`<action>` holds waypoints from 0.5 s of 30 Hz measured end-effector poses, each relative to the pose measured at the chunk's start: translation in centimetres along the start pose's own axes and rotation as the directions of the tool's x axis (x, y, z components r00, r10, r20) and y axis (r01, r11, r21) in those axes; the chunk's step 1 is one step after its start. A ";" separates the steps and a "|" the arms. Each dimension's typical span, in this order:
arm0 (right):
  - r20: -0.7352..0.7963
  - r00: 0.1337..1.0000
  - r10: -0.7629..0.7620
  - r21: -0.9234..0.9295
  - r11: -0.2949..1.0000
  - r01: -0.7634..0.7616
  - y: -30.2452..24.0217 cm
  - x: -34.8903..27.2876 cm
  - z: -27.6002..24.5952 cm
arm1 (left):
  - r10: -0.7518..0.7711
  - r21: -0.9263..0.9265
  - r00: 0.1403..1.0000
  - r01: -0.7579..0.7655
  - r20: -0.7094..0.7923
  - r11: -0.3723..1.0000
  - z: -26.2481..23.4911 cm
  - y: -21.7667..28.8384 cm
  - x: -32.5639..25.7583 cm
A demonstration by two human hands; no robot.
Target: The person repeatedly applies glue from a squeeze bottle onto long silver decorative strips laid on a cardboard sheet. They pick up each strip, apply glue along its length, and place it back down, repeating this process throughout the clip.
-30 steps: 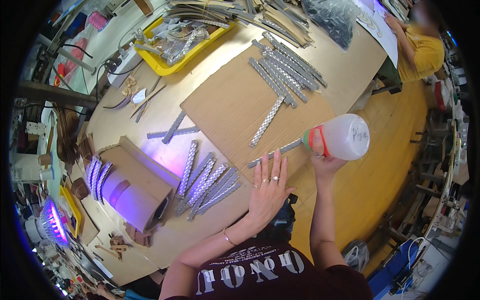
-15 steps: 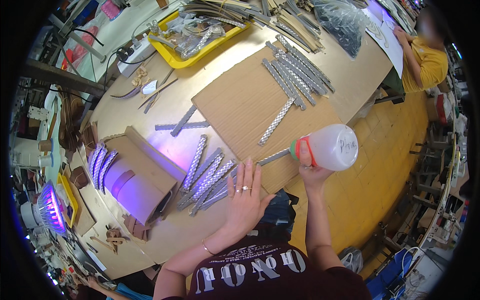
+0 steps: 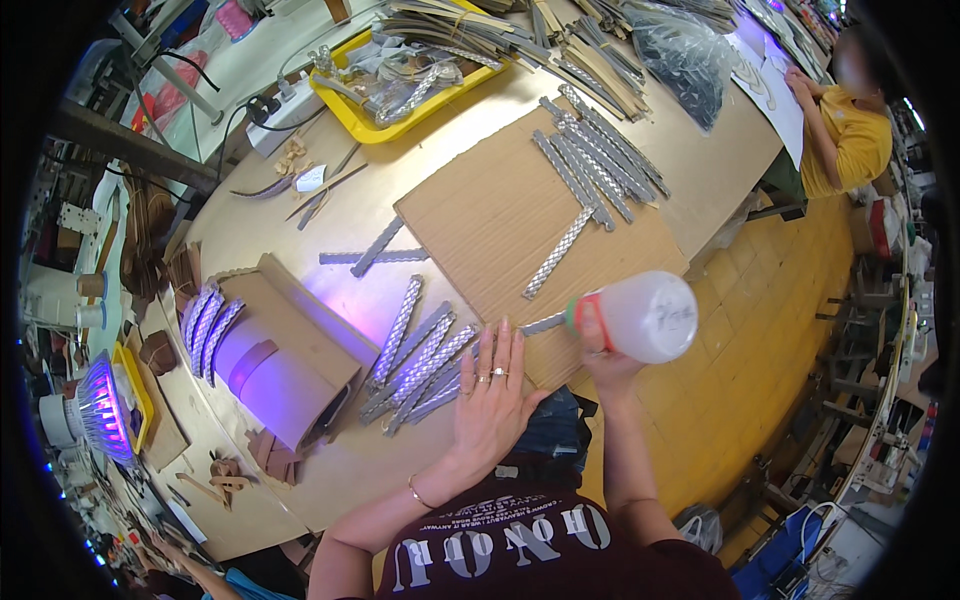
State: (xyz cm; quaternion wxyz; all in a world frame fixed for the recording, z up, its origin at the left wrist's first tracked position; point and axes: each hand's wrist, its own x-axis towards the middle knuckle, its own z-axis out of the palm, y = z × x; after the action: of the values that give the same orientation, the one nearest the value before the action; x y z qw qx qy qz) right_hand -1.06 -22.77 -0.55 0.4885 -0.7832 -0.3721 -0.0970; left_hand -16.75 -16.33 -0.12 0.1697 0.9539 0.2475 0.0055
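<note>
Near the lower middle of the frame the person's left hand (image 3: 490, 395) lies flat and open, fingers spread and pointing up the picture, pressing on the near ends of a fan of silver braided strips (image 3: 425, 365) that lie on the pale table (image 3: 330, 470). The right hand (image 3: 605, 355), just right of it, is closed around the neck of a translucent plastic bottle (image 3: 645, 315) with a red collar, tipped on its side so that its nozzle end points left toward one strip (image 3: 540, 323) lying across the front edge of the cardboard sheet (image 3: 500, 210).

The strips look thin, light and limp, with a woven face that seems likely to fray or kink if pinched in the middle; holding them down flat at one end, as the open palm does, appears the safer grip. The bottle seems soft-walled and light, so it is best held at the stiff collar, where a squeeze will not dent it.

More strips (image 3: 590, 170) sit in a row at the upper right of the cardboard. A cardboard box (image 3: 285, 350) glowing violet stands at left, and a yellow tray (image 3: 345, 100) at the upper middle. Another person in a yellow shirt (image 3: 845, 145) sits at the upper right
</note>
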 end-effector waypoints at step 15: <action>0.007 1.000 0.029 0.020 0.999 -0.029 1.0 0.3 -0.8 | -0.007 0.107 0.999 0.010 -0.034 0.994 0.2 0.5 0.0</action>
State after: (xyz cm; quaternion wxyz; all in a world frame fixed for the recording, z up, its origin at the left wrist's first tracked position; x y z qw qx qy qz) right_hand 0.02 -23.52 -0.66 0.4964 -0.7840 -0.3633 -0.0836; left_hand -16.49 -16.79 -0.20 0.1143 0.9603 0.2544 0.0075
